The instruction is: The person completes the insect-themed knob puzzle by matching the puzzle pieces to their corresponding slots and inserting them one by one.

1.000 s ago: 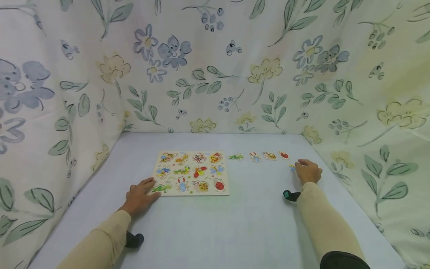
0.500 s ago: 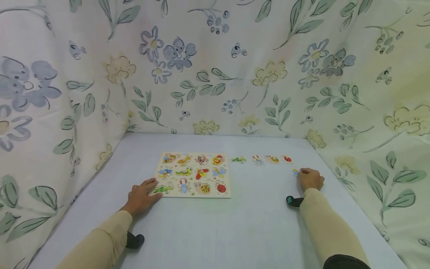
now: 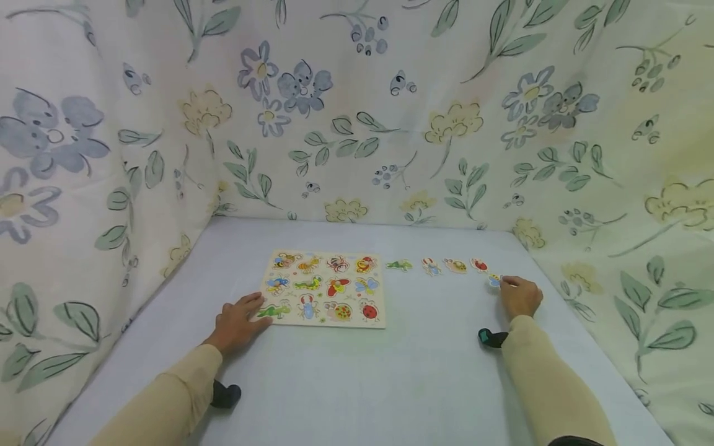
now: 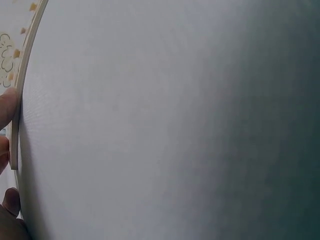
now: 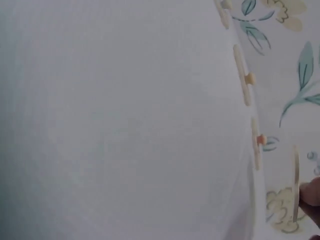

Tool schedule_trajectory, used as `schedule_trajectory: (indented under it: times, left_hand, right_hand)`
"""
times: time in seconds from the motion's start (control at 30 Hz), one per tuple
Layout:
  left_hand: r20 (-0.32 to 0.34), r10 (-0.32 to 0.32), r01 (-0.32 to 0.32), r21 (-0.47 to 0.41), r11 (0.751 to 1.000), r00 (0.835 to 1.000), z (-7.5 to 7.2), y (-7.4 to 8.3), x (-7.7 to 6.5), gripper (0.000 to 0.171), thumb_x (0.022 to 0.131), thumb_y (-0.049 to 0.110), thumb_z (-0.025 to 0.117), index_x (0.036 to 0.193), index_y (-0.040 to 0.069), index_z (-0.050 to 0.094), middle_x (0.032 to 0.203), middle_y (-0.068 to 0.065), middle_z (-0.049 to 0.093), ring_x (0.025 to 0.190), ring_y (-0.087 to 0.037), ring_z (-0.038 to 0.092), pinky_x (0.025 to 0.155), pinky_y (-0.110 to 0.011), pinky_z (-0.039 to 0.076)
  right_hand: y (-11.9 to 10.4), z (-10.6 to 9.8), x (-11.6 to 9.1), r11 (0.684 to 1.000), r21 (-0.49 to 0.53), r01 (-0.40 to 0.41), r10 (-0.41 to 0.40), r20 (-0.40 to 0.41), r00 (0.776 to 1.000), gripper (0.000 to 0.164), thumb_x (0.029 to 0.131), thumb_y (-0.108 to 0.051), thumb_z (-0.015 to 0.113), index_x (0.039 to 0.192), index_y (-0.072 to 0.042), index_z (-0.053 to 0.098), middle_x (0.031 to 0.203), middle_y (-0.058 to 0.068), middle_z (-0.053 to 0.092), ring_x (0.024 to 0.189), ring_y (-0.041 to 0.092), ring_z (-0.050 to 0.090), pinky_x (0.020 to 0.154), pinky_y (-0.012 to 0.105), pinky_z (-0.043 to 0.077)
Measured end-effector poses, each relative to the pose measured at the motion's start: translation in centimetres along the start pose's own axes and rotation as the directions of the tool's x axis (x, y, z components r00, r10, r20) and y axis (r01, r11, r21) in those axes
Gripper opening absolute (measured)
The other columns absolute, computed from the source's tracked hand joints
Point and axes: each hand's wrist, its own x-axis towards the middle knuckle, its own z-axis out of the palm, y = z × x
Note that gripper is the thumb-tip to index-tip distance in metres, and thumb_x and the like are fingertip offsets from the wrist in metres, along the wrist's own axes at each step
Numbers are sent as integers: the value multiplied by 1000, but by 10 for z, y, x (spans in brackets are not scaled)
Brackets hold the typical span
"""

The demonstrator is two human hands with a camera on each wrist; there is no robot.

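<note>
A pale wooden puzzle board point(image 3: 325, 322) with rows of colourful insects lies left of the middle in the head view. My left hand point(image 3: 238, 322) rests at its near left corner, fingers at the side edge and thumb by the front edge. In the left wrist view the fingertips point(image 4: 7, 106) touch the board edge point(image 4: 29, 50). My right hand point(image 3: 521, 297) pinches a blue-and-yellow insect puzzle piece point(image 3: 494, 280) at the far right. Side-on in the right wrist view, this piece point(image 5: 296, 170) stands out from the others, with a fingertip point(image 5: 311, 192) against it.
Right of the board lie a green grasshopper piece point(image 3: 399, 265), a blue beetle piece point(image 3: 431, 266), a snail-like piece point(image 3: 455, 266) and a red ladybird piece point(image 3: 478, 264). Small knobs point(image 5: 250, 78) show on these loose pieces. Floral cloth point(image 3: 357, 124) surrounds the white table point(image 3: 357, 384).
The right hand has closed its fingers on the insect piece and moved it slightly away from me, nearer the row. The left hand stays at the board; the head view has shifted a little.
</note>
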Motion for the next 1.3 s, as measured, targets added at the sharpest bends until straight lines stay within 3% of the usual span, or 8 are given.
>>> schedule_trajectory:
  times: [0.23, 0.47, 0.67, 0.87, 1.1, 1.3]
  left_hand:
    - [-1, -15, 15, -4, 1000, 1000, -5, -2, -2, 69, 90, 38, 65, 143, -1, 43, 151, -14, 34, 109, -37, 38, 88, -54, 29]
    - [0, -20, 20, -12, 1000, 1000, -3, -4, -3, 68, 90, 36, 66, 143, -1, 43, 151, -14, 35, 110, -37, 37, 89, -54, 28]
    - [-4, -23, 23, -5, 1000, 1000, -4, -3, -5, 67, 89, 35, 66, 142, 0, 44, 151, -13, 35, 111, -36, 38, 89, -54, 29]
    - [6, -33, 33, 5, 999, 999, -3, -1, -3, 68, 90, 36, 66, 143, 1, 44, 151, -12, 35, 112, -36, 38, 90, -53, 30]
    - [-8, -25, 25, -10, 1000, 1000, -7, 4, -2, 67, 90, 35, 66, 143, 1, 43, 151, -11, 35, 113, -35, 38, 91, -53, 29]
    - [4, -26, 26, -6, 1000, 1000, -8, 3, -1, 67, 89, 34, 67, 143, 0, 44, 151, -11, 35, 112, -34, 38, 90, -52, 29]
  right_hand:
    - [-29, -6, -8, 990, 83, 113, -108, -66, 992, 25, 91, -13, 62, 109, 1, 72, 119, 20, 63, 122, 40, 45, 103, 48, 25]
    - [-46, -13, -27, 978, 115, 174, -160, -123, 980, 25, 89, -19, 66, 107, -3, 74, 113, 20, 66, 100, 30, 53, 89, 46, 37]
    - [-63, -18, -43, 955, 148, 258, -232, -172, 957, 23, 87, -16, 68, 103, -1, 75, 107, 20, 67, 104, 34, 52, 88, 49, 36]
    - [-82, -28, -62, 939, 133, 316, -284, -217, 934, 20, 86, -14, 69, 100, 0, 76, 102, 16, 70, 95, 28, 51, 78, 37, 32]
    - [-107, -32, -86, 872, 190, 452, -389, -293, 873, 15, 84, -9, 72, 96, -1, 76, 99, 12, 72, 84, 6, 43, 74, 29, 28]
    - [-126, -29, -103, 806, 256, 534, -452, -316, 834, 12, 81, -2, 72, 92, 1, 76, 95, 14, 72, 81, 6, 43, 72, 28, 27]
